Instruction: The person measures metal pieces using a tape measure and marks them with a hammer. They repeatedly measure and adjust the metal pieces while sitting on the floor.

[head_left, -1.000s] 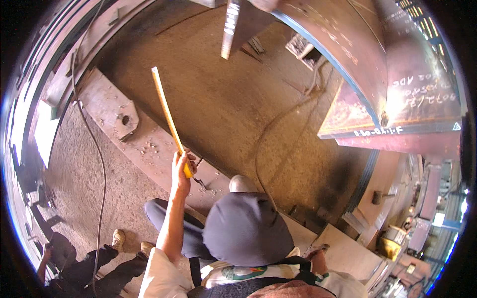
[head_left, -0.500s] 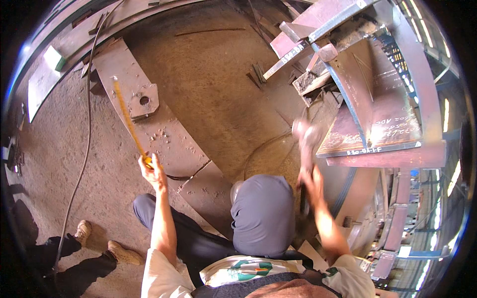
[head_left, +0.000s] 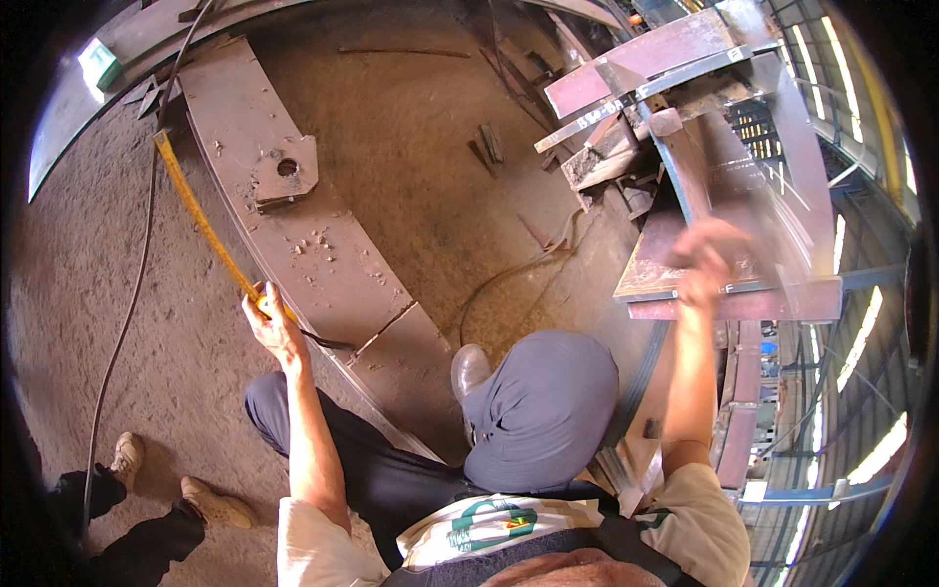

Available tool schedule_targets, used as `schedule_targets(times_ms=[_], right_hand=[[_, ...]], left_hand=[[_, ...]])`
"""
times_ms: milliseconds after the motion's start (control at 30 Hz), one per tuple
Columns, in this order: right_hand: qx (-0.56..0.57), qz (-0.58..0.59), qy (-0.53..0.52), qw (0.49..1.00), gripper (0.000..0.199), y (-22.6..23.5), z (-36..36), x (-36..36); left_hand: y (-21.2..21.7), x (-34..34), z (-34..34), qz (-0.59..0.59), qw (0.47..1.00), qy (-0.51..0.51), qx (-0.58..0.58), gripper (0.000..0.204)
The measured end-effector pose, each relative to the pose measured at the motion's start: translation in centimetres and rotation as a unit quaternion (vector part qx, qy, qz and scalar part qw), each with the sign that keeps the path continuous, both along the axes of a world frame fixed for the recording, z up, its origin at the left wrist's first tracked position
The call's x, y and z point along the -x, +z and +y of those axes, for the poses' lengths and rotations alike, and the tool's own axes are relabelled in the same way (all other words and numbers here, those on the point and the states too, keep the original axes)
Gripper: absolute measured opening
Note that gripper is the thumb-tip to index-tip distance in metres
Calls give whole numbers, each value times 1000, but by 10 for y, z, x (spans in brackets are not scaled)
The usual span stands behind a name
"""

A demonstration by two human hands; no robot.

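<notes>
My left hand (head_left: 279, 333) is closed around a yellow tape measure (head_left: 262, 305). Its blade (head_left: 203, 227) is pulled out, stretching away to the upper left beside the long steel plate (head_left: 337, 254), over the concrete. My right hand (head_left: 702, 284) is smeared by motion in front of the welded steel assembly (head_left: 653, 262). A brownish blur at the fist looks like the hammer (head_left: 714, 240) seen earlier; its handle cannot be made out. An upright bracket with a round hole (head_left: 286, 171) stands on the long plate.
Dark cable (head_left: 137, 274) runs over the floor at left, near another person's boots (head_left: 215, 501). Scrap metal strips (head_left: 489, 145) lie on the floor beyond the long plate. My raised knee (head_left: 543, 411) is between my arms. Steel beams (head_left: 738, 391) stand at right.
The tape measure's blade has swung left, off the long plate to beside it. My right hand has moved up and right, to the steel assembly. The whole view has shifted slightly.
</notes>
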State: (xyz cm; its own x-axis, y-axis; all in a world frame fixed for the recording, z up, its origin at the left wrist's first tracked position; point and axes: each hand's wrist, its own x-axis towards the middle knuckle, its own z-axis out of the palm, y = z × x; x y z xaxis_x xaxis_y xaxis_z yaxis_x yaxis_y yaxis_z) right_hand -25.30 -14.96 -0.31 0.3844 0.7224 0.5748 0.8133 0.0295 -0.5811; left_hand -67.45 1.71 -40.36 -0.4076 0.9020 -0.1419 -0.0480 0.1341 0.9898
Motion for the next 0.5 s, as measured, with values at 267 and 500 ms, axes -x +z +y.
schedule_targets(times_ms=[267, 500], right_hand=[[290, 177, -154, 928, 53, -39, 22, 91], [208, 277, 165, 923, 56, 15, -15, 123]], left_hand=[[23, 29, -7, 31, 999, 7, -4, 36], [10, 21, 3, 14, 999, 3, 31, 39]])
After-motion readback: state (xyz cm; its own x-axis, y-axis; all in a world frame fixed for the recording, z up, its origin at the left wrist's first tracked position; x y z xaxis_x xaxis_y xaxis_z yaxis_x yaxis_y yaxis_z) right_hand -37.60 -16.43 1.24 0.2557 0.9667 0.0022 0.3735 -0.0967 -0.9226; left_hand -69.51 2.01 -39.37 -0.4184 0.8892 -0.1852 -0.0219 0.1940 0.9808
